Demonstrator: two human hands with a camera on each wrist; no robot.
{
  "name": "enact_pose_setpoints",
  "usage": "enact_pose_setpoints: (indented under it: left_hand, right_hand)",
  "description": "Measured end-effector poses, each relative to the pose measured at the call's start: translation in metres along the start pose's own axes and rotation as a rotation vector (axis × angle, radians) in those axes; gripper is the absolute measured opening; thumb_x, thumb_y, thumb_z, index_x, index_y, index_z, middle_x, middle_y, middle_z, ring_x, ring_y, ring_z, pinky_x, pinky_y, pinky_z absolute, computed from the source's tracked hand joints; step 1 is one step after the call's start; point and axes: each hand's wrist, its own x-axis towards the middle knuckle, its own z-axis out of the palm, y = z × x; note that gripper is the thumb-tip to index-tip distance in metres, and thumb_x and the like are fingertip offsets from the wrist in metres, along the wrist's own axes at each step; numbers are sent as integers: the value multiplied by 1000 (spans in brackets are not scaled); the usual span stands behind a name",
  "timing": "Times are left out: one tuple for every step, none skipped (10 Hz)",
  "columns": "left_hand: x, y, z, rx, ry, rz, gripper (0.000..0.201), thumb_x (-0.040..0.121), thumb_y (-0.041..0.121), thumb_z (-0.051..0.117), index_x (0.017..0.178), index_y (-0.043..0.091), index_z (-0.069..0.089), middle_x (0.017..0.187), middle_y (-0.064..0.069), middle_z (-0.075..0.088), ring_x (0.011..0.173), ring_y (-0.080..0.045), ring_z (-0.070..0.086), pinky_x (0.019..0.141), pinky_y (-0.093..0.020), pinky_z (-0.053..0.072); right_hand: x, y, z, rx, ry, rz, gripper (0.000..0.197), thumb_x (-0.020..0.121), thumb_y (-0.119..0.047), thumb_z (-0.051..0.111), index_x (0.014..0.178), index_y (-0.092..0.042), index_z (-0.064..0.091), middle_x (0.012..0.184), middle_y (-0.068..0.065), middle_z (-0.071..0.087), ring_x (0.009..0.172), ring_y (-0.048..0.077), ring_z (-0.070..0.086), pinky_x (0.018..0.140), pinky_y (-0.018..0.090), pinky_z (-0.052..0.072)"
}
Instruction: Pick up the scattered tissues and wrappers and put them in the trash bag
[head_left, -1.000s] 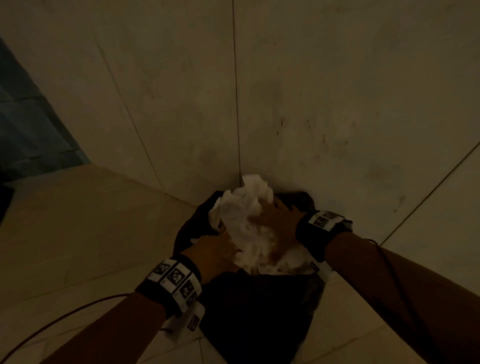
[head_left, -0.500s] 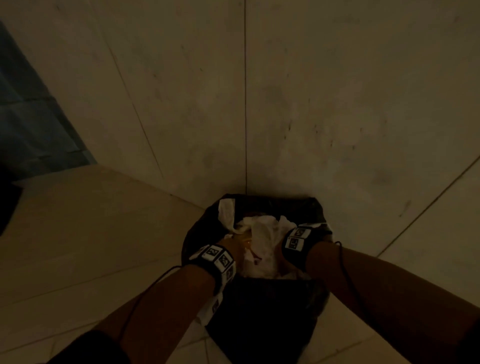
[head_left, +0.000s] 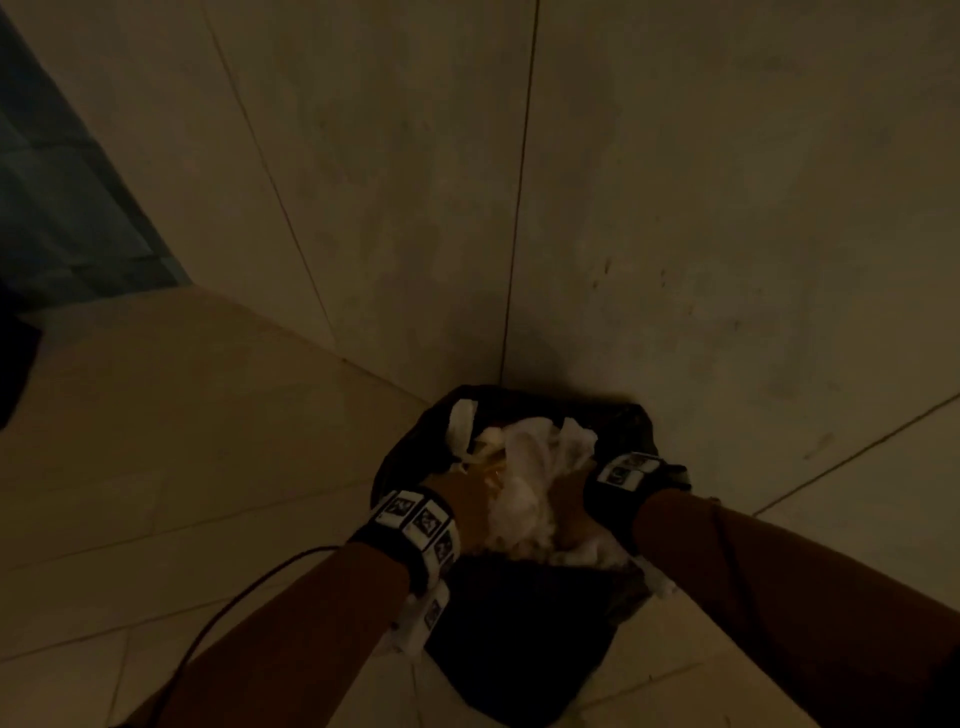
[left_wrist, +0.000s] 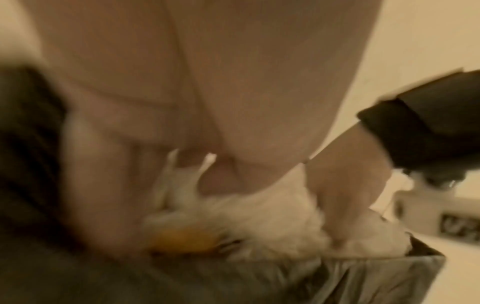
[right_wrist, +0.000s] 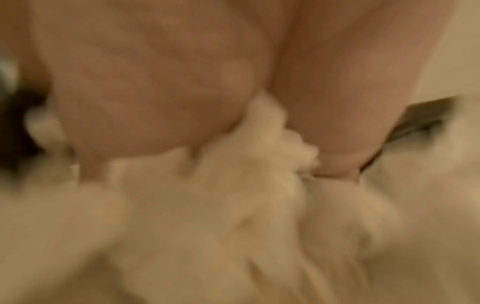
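A black trash bag (head_left: 519, 623) stands open in the corner where two walls meet the floor. Its mouth is full of crumpled white tissues (head_left: 524, 467), with a yellow wrapper (head_left: 493, 472) among them. Both hands are down in the mouth of the bag. My left hand (head_left: 467, 499) is on the left side of the pile, and my right hand (head_left: 571, 501) on the right. In the left wrist view the right hand's fingers (left_wrist: 345, 195) dig into the tissues (left_wrist: 272, 226). In the blurred right wrist view, tissue (right_wrist: 272, 133) bunches up between thumb and palm.
Beige walls (head_left: 675, 208) close in behind and to the right of the bag. Tiled floor (head_left: 182, 441) stretches to the left. A thin black cable (head_left: 249, 587) trails from my left wrist across the floor. A dark blue surface (head_left: 62, 208) fills the far left.
The tissue bundle, held above the bag a second ago, has gone down into its mouth. Both hands followed it down and stay buried in the pile.
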Motion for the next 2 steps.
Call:
enact_pose_setpoints:
  left_hand:
    - [-30,-9,-10,-213,157,-64,52,98,35,46,147,28,32,146,-5,45,122,-30,53,102,-40,46]
    - [-69,-19,-13,-292,230,-137,62,97,36,45,153,35,18,159,0,21,119,-31,53,92,-39,50]
  right_hand:
    - [-54,-19,-32,25,-60,18,105,68,-84,55,152,-42,7,161,-4,17,145,33,24,114,53,28]
    - [-123,-38,-53,142,76,34,104,75,-73,59,154,-30,7,162,0,11,147,30,19,117,51,22]
